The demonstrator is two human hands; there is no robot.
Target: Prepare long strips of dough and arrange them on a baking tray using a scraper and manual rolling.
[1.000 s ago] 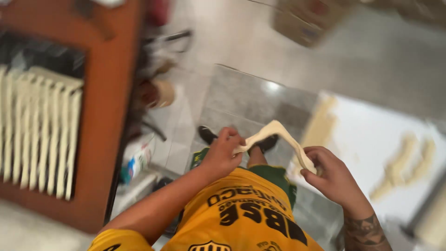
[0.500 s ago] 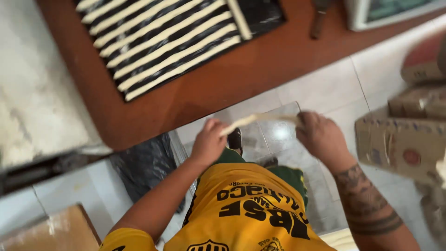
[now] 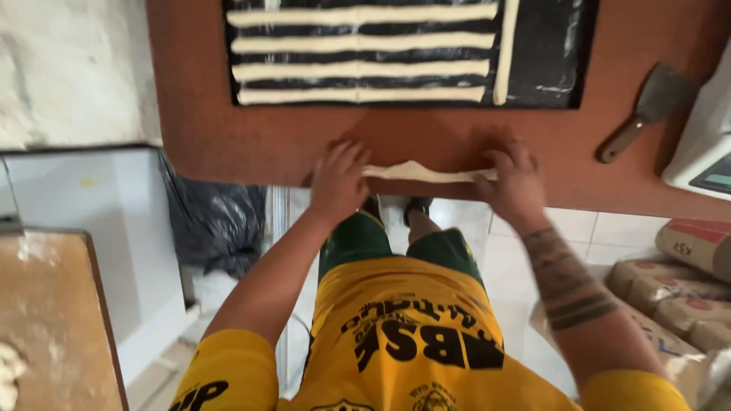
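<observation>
Lying on the near edge of the brown surface, a dough strip is pressed flat-fingered by left hand and right hand; even outward rolling seems called for next, to match the strips on the black tray.

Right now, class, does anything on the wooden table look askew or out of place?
One dough strip on the black tray lies crosswise at the right end of the four parallel dough strips. The dough piece under both hands is uneven, still unrolled.
</observation>
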